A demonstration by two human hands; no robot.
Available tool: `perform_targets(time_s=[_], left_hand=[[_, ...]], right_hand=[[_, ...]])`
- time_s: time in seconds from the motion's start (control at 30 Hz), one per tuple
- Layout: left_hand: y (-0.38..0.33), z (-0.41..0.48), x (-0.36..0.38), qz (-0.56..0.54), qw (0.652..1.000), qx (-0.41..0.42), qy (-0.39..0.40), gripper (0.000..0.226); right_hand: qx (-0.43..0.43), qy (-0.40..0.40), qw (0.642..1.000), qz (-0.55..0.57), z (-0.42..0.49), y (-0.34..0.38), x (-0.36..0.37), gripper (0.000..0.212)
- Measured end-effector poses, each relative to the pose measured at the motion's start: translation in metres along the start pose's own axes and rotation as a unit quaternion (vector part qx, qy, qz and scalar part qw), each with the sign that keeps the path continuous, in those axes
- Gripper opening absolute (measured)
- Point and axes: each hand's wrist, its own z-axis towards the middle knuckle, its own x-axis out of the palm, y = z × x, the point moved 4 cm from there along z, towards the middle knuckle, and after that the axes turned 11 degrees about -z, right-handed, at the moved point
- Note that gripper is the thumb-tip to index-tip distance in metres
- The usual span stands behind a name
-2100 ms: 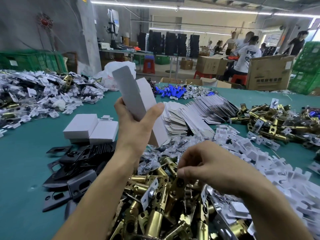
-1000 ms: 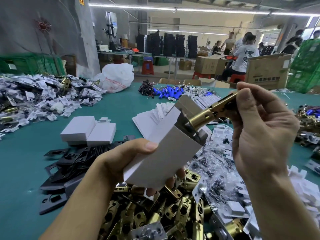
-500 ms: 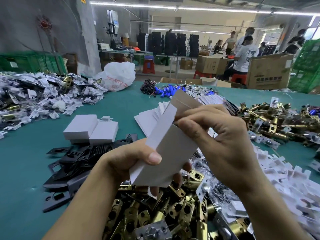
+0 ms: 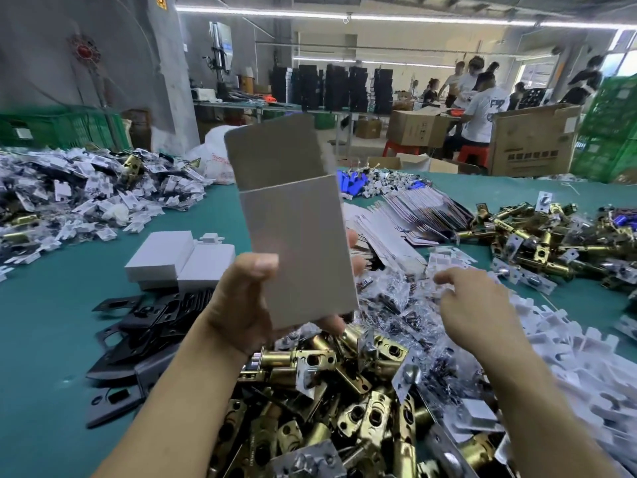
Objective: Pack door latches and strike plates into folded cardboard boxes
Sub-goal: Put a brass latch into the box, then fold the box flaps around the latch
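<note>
Half the left hand (image 4: 241, 315) hides behind the upright box (image 4: 300, 250).

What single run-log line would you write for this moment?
left grip: holds box upright, flap open | right grip: fingers curled over bags, hold unclear | latches: piled below

The box (image 4: 296, 250) is plain white, the table (image 4: 44, 322) teal, the latches (image 4: 344, 391) brassy gold, the plates (image 4: 144, 326) matt black, the crates (image 4: 62, 129) green, the stools (image 4: 472, 153) red.
</note>
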Motion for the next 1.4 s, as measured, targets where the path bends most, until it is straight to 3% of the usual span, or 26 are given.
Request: perform_targets(time_s=[0.07,0.17,0.23,0.3,0.4,0.47,0.53,0.63,0.77,0.97,1.07,1.2,1.4], left_hand=[[0.0,0.001,0.012,-0.016,0.994,0.004,0.104,0.059],[0.0,0.004,0.017,0.054,0.997,0.012,0.058,0.05],[0.002,0.006,0.015,0.087,0.996,0.005,0.019,0.058],[0.004,0.009,0.013,0.123,0.992,0.01,-0.024,0.068],[0.005,0.01,0.01,0.174,0.982,0.035,-0.069,0.063],[0.006,0.01,0.01,0.189,0.977,0.039,-0.085,0.063],[0.006,0.01,0.011,0.184,0.977,0.048,-0.092,0.052],[0.002,0.009,0.011,0.17,0.976,0.085,-0.11,0.04],[-0.001,0.008,0.009,0.165,0.972,0.107,-0.127,0.031],[0.003,0.008,0.008,0.214,0.964,0.086,-0.13,0.039],[0.005,0.009,0.006,0.238,0.958,0.074,-0.143,0.04],[0.008,0.01,0.005,0.251,0.955,0.058,-0.146,0.043],[0.012,0.01,0.006,0.315,0.941,0.046,-0.118,0.044]], right_hand=[[0.044,0.005,0.997,-0.07,0.004,-0.015,0.006,0.048],[0.073,0.061,0.99,-0.103,0.004,-0.027,0.022,0.051],[0.087,0.092,0.987,-0.102,0.004,-0.031,0.03,0.055],[0.101,0.098,0.985,-0.098,0.004,-0.033,0.034,0.058],[0.112,0.093,0.987,-0.063,0.01,-0.038,0.036,0.07],[0.111,0.111,0.986,-0.05,0.015,-0.04,0.039,0.058],[0.102,0.121,0.985,-0.067,0.021,-0.041,0.041,0.026],[0.091,0.097,0.99,-0.044,0.027,-0.042,0.042,0.02],[0.096,0.049,0.994,-0.026,0.027,-0.045,0.039,0.033],[0.116,-0.058,0.991,0.013,0.016,-0.04,0.01,0.033],[0.066,-0.137,0.982,0.112,0.005,-0.025,-0.019,0.028],[-0.076,-0.251,0.909,0.325,-0.03,0.01,-0.07,0.019],[-0.216,-0.255,0.863,0.377,-0.067,0.055,-0.101,0.022]])
